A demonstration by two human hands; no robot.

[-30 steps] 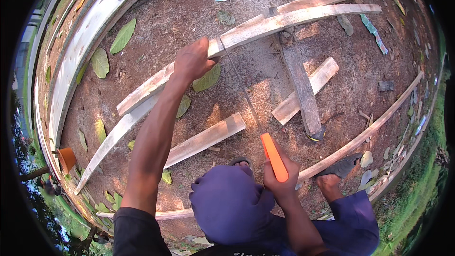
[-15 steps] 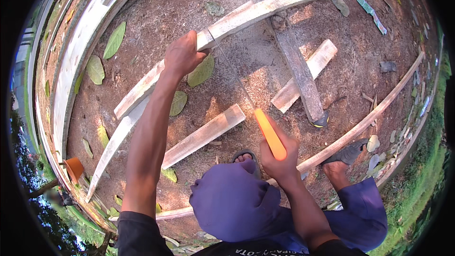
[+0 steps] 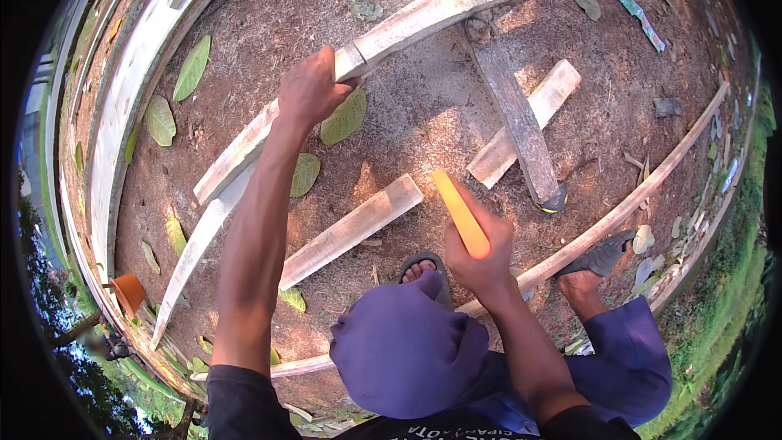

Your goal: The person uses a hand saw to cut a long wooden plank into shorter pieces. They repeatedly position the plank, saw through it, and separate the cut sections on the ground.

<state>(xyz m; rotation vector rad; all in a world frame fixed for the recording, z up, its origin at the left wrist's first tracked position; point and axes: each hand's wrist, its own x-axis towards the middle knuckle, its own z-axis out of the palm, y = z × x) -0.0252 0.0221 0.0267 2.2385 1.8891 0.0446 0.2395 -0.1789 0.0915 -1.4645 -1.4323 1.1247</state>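
My right hand [image 3: 485, 254] is closed around the orange handle of a handsaw [image 3: 459, 210]. The saw's thin blade is nearly edge-on and hardly shows; a dark cut line crosses the pale wooden beam [image 3: 403, 42] beyond it. Beside that cut, my left hand [image 3: 309, 96] grips a board [image 3: 240, 152] lying along the beam, its fingers wrapped over the far side. A short plank [image 3: 354, 231] lies on the ground between my two arms. My bent knee, in blue cloth, is in front of me.
A dark weathered timber [image 3: 515, 114] crosses another short plank [image 3: 529, 124] on the right. A long thin wooden strip [image 3: 635, 195] curves past my foot. Large leaves [image 3: 192, 68] litter the sawdust-covered soil. Pale boards [image 3: 134, 114] and an orange pot [image 3: 128, 294] are at left.
My right hand and the saw handle have shifted slightly forward, and the blade shows less than before. My left hand keeps its grip at the same spot.
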